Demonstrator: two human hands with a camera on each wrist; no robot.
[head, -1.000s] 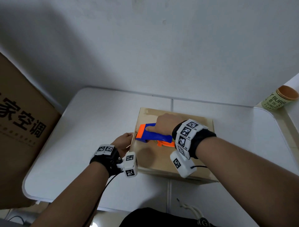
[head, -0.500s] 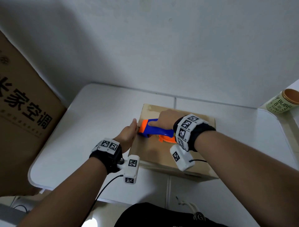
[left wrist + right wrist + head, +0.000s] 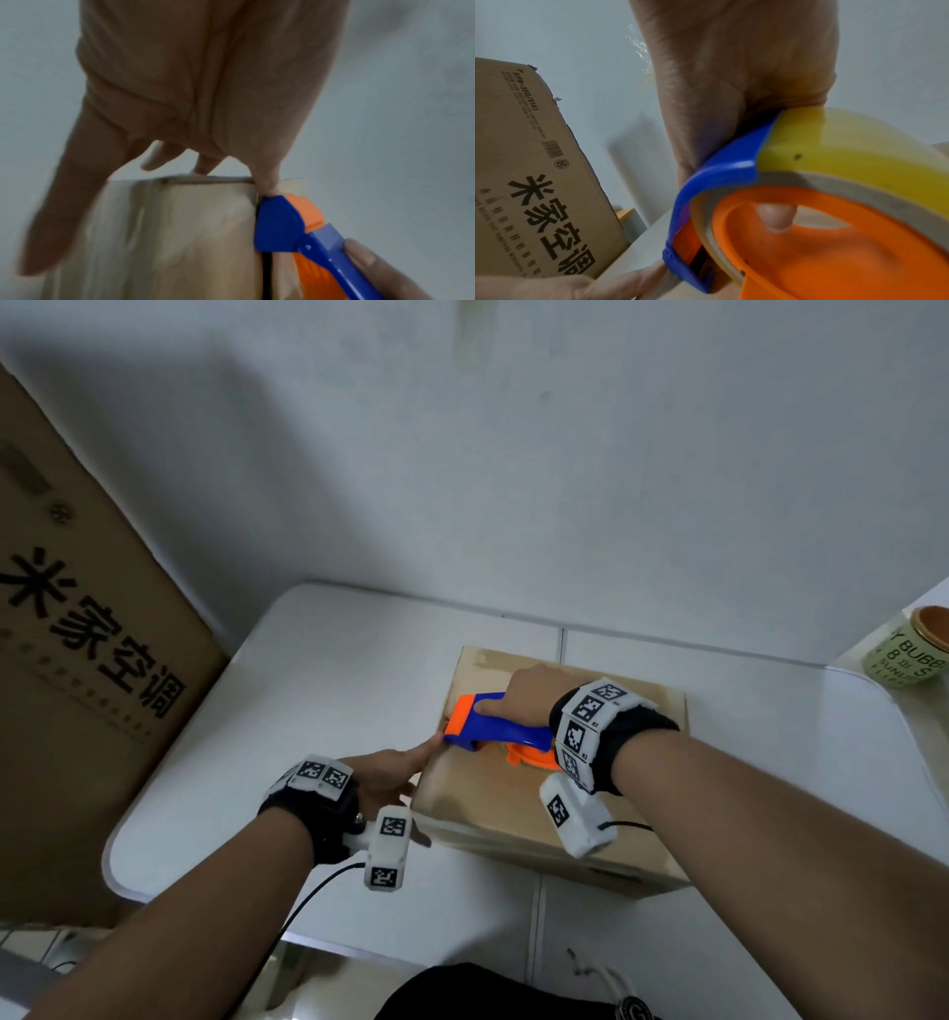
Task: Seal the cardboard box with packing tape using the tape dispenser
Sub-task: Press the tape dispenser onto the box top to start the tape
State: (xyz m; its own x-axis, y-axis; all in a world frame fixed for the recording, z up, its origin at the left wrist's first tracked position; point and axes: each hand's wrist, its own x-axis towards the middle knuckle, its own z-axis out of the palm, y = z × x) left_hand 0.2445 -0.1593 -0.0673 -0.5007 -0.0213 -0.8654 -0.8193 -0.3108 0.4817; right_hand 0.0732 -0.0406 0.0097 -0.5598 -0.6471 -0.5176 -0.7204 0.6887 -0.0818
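The tape dispenser [image 3: 495,729] is gripped by the right hand [image 3: 529,693] on the cardboard box [image 3: 518,806] — the left hand [image 3: 387,775], fingers extended, is pressed against the box's edge.

Dim, flat light; wrist views blurred, edges warped.

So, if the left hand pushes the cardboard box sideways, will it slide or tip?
Probably slide: the cardboard box is low and wide, flat on the smooth white table. It looks light, yet the right hand holds the tape dispenser on its top, which may resist sliding. The left hand touches its upper left edge.
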